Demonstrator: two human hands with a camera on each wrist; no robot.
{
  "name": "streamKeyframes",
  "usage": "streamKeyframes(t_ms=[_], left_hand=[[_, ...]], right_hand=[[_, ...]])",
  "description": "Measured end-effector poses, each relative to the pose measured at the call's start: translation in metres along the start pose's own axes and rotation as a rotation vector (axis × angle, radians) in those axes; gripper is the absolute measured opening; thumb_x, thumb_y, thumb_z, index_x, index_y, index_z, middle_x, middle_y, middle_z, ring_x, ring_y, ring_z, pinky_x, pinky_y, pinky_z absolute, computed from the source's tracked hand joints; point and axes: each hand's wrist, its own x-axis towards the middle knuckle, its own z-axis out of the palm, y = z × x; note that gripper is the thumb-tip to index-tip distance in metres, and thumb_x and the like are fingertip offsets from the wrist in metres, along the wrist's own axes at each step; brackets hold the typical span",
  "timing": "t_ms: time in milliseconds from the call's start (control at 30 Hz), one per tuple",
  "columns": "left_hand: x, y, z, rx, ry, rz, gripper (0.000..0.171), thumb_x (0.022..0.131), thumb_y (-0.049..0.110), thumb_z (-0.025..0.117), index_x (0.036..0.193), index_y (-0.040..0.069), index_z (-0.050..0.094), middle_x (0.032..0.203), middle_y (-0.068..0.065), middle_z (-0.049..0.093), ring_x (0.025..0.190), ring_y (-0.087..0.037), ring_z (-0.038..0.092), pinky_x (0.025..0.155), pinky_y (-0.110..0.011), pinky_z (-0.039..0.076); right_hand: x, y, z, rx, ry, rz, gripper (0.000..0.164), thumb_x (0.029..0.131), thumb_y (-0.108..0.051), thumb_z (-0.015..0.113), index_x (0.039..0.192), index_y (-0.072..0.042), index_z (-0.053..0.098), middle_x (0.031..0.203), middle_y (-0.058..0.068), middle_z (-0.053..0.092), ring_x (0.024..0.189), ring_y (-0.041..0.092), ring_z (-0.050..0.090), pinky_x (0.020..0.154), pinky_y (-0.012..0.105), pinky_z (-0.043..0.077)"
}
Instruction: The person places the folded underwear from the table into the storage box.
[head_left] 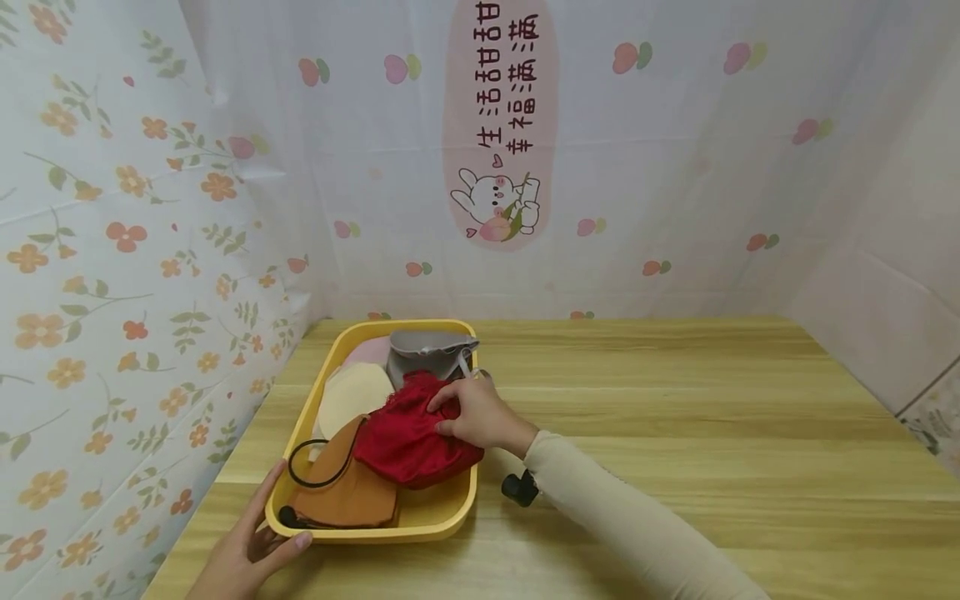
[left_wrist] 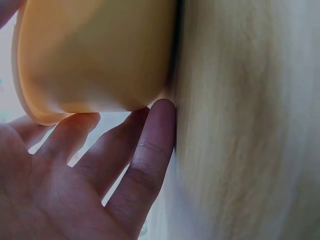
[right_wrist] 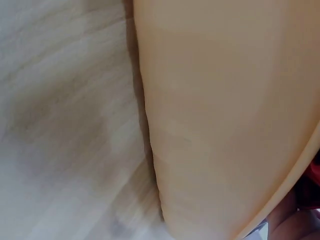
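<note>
My right hand (head_left: pixel 480 414) reaches over the right rim of a yellow plastic tub (head_left: pixel 390 535) and pinches a red satin-like cloth bag (head_left: pixel 416 433) between thumb and fingers. The red bag lies bunched over the other cloth items. My left hand (head_left: pixel 247 546) is at the tub's near left corner. In the left wrist view, its fairly straight fingers (left_wrist: pixel 145 165) rest along the tub's outer wall, low by the tabletop. The right wrist view shows mostly the tub's outer side (right_wrist: pixel 215 110), with the fingers (right_wrist: pixel 295 225) partly cut off at the rim.
Inside the tub lie an orange-brown pouch (head_left: pixel 348 492) with a black cord, a cream rounded piece (head_left: pixel 356 398), a pink piece (head_left: pixel 367 352) and a grey bag (head_left: pixel 423 343). A wood-grain table (head_left: pixel 675 417) extends right. Printed curtains (head_left: pixel 675 167) hang behind and left.
</note>
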Motion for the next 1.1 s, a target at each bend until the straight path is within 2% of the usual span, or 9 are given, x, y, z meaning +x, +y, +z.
streamKeyframes(t_ms=[100,333,500,600,767,867,967,1100], left_hand=[[0.000,0.000,0.001,-0.002,0.003,0.016,0.098,0.098,0.031,0.067,0.161,0.039,-0.007,0.166,-0.029,0.010,0.137,-0.056,0.044,0.096,-0.041,0.060],[0.001,-0.003,0.002,-0.016,0.007,0.005,0.099,0.097,0.030,0.068,0.161,0.038,-0.008,0.166,-0.029,0.010,0.138,-0.056,0.042,0.095,-0.039,0.061],[0.001,-0.003,0.002,-0.025,0.006,-0.012,0.101,0.096,0.032,0.069,0.161,0.039,-0.009,0.167,-0.028,0.009,0.139,-0.055,0.041,0.097,-0.039,0.060],[0.002,-0.002,0.002,-0.018,0.011,-0.002,0.101,0.096,0.031,0.068,0.161,0.039,-0.008,0.167,-0.029,0.010,0.138,-0.056,0.042,0.096,-0.038,0.060],[0.002,-0.002,0.003,-0.010,0.010,0.006,0.100,0.096,0.031,0.068,0.161,0.039,-0.008,0.166,-0.030,0.011,0.137,-0.056,0.044,0.095,-0.037,0.061],[0.002,-0.001,0.004,-0.016,-0.002,-0.001,0.099,0.097,0.032,0.067,0.161,0.039,-0.008,0.166,-0.031,0.010,0.137,-0.056,0.044,0.096,-0.039,0.060],[0.002,-0.001,0.003,-0.023,-0.006,-0.003,0.099,0.097,0.032,0.067,0.161,0.038,-0.009,0.166,-0.031,0.010,0.136,-0.056,0.045,0.096,-0.040,0.060],[0.002,0.001,0.001,-0.017,-0.009,-0.011,0.099,0.097,0.033,0.067,0.161,0.038,-0.009,0.166,-0.031,0.009,0.136,-0.056,0.044,0.096,-0.040,0.060]], right_hand=[[0.001,-0.001,0.000,-0.087,-0.025,-0.033,0.017,0.083,-0.011,0.079,0.101,-0.009,0.078,0.103,0.005,0.078,0.110,0.025,0.067,0.097,0.039,0.047],[0.010,-0.008,0.005,-0.280,-0.093,-0.086,0.018,0.084,-0.015,0.080,0.100,-0.012,0.075,0.101,0.003,0.076,0.100,0.021,0.068,0.087,0.029,0.055],[0.017,-0.010,0.010,-0.384,-0.162,-0.078,0.018,0.085,-0.016,0.079,0.102,-0.015,0.074,0.101,-0.001,0.075,0.094,0.016,0.067,0.083,0.024,0.055],[0.020,-0.010,0.014,-0.440,-0.190,-0.071,0.017,0.084,-0.016,0.080,0.099,-0.016,0.073,0.095,-0.003,0.073,0.088,0.013,0.065,0.076,0.024,0.055],[0.021,-0.009,0.020,-0.563,-0.187,-0.087,0.013,0.085,-0.017,0.078,0.096,-0.022,0.072,0.086,-0.007,0.069,0.081,0.013,0.065,0.063,0.027,0.054],[0.019,-0.008,0.021,-0.602,-0.170,-0.103,0.014,0.086,-0.017,0.076,0.097,-0.025,0.075,0.086,-0.008,0.071,0.081,0.013,0.067,0.061,0.028,0.056],[0.018,-0.008,0.019,-0.623,-0.143,-0.140,0.015,0.084,-0.017,0.079,0.095,-0.027,0.079,0.091,-0.009,0.073,0.087,0.012,0.069,0.066,0.027,0.059],[0.014,-0.009,0.011,-0.585,-0.126,-0.178,0.016,0.082,-0.020,0.083,0.097,-0.025,0.081,0.097,-0.005,0.072,0.095,0.012,0.066,0.075,0.026,0.059]])
